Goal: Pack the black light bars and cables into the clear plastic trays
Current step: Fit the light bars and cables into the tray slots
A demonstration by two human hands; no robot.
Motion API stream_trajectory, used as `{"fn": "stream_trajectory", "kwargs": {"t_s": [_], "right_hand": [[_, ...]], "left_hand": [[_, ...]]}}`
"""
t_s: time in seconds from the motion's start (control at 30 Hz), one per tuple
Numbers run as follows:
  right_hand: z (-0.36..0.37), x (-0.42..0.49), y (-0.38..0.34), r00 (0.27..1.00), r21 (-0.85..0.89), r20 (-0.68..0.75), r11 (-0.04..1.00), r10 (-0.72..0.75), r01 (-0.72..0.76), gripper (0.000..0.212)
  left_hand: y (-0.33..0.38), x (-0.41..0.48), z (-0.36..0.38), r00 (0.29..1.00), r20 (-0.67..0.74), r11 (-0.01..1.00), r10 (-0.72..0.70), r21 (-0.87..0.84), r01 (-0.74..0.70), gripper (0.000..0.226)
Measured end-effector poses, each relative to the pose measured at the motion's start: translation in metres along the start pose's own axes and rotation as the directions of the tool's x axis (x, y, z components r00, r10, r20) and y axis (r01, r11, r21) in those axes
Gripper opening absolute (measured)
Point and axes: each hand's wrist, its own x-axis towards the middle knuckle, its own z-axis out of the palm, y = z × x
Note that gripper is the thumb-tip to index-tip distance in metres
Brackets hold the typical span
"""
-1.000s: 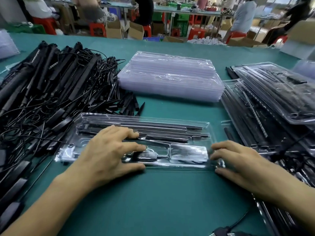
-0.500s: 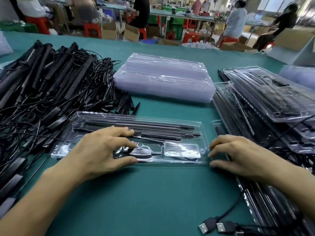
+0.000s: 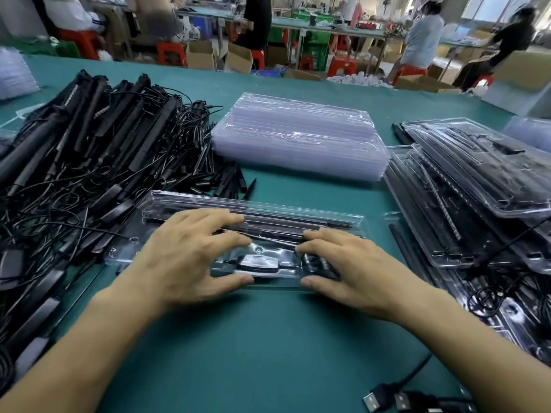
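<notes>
A clear plastic tray (image 3: 298, 214) lies flat on the green table in front of me, with black light bars and a small black controller (image 3: 258, 263) inside. My left hand (image 3: 190, 257) rests spread on its left half, thumb at the near edge. My right hand (image 3: 351, 263) lies spread on its right half, thumb also at the near edge. Both hands press on the tray from above. A big heap of loose black light bars and cables (image 3: 89, 162) covers the table's left side.
A stack of empty clear trays (image 3: 298, 138) stands at the back centre. Filled trays (image 3: 477, 189) are piled on the right. Two USB plugs (image 3: 387, 399) lie at the near right edge. People work at benches behind the table.
My right hand has moved left from the tray's right end onto its right half. My left hand stays on the left half. The view has shifted slightly.
</notes>
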Motion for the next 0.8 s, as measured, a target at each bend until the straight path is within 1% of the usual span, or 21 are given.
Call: {"fn": "stream_trajectory", "kwargs": {"t_s": [0.1,0.17,0.27,0.33,0.43,0.57,0.63,0.7,0.8], "right_hand": [[-0.008,0.004,0.004,1.0,0.041,-0.007,0.999,-0.019,0.02,0.043],[-0.011,0.005,0.005,1.0,0.038,-0.02,0.999,-0.012,0.013,0.04],[-0.008,0.005,0.001,1.0,-0.028,-0.018,1.0,0.007,-0.008,0.049],[-0.004,0.006,-0.005,0.999,-0.085,-0.03,0.996,0.031,-0.034,0.056],[-0.003,0.008,-0.011,0.999,-0.093,-0.033,0.995,0.034,-0.037,0.05],[-0.006,0.008,-0.011,1.0,-0.096,0.009,0.995,0.003,-0.002,0.042],[-0.004,0.007,-0.014,1.0,-0.164,0.026,0.986,0.006,-0.001,0.04],[0.0,0.007,-0.017,0.999,-0.259,0.03,0.966,-0.011,0.018,0.045],[0.003,0.005,-0.019,1.0,-0.282,0.017,0.959,-0.013,0.017,0.047]], "left_hand": [[-0.003,-0.003,-0.002,0.998,0.024,0.996,-0.055,-0.063,0.056,0.06],[-0.005,-0.005,-0.003,0.997,0.039,0.992,-0.069,-0.106,0.072,0.058],[-0.008,-0.006,-0.006,0.99,0.085,0.975,-0.109,-0.187,0.123,0.054],[-0.009,-0.005,-0.006,0.989,0.09,0.968,-0.118,-0.213,0.135,0.059],[-0.008,-0.004,-0.006,0.987,0.084,0.959,-0.134,-0.239,0.151,0.061],[-0.013,-0.005,-0.005,0.988,0.093,0.941,-0.127,-0.305,0.149,0.059],[-0.014,-0.006,-0.004,0.989,0.081,0.929,-0.122,-0.34,0.142,0.058],[-0.014,-0.005,-0.004,0.991,0.055,0.923,-0.12,-0.362,0.132,0.056],[-0.015,-0.004,-0.002,0.994,0.011,0.907,-0.105,-0.41,0.1,0.045]]}}
